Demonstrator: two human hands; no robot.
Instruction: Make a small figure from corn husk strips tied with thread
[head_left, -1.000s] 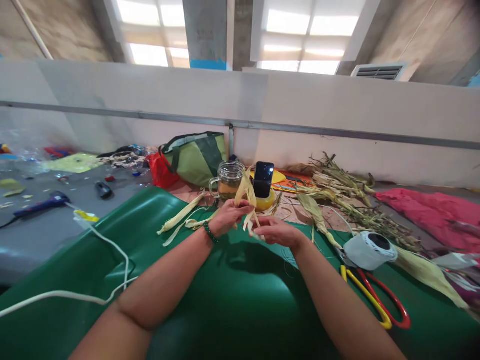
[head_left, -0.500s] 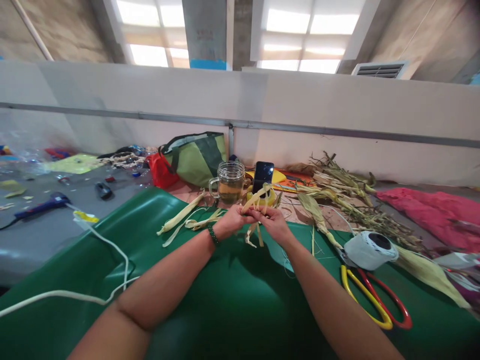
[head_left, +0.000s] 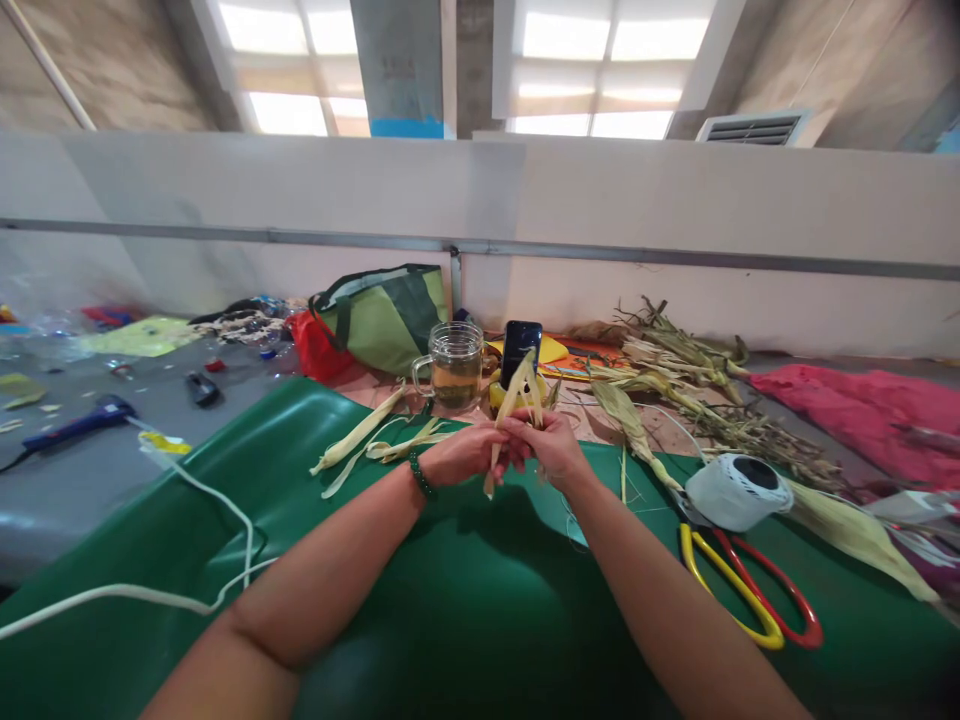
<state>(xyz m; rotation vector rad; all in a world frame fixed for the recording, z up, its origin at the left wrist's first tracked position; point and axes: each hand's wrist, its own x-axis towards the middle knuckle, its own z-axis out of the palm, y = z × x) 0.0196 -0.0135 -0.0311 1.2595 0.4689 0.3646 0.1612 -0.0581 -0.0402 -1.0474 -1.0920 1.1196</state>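
Both hands meet over the green mat [head_left: 465, 610], fingers closed on a folded strip of pale corn husk [head_left: 517, 385]. My left hand [head_left: 469, 452], with a dark beaded bracelet at the wrist, pinches it from the left. My right hand [head_left: 553, 445] grips it from the other side. The husk rises above the fingers in a bent loop, and one end pokes out below them. The fingertips overlap, so the exact hold is partly hidden. More husk strips [head_left: 360, 432] lie on the mat to the left of my hands.
A glass mug [head_left: 456, 370] of liquid and a propped phone [head_left: 521, 345] stand behind my hands. Scissors [head_left: 750, 590] and a white thread spool [head_left: 739, 492] lie right. Dried stalks [head_left: 697, 390] are piled beyond. A white cord [head_left: 150, 592] crosses the left; a glue gun [head_left: 82, 420] lies farther left.
The husk strip has turned more upright between my hands, its loop now standing higher and narrower. Fewer ends hang below. The whole view has shifted slightly.
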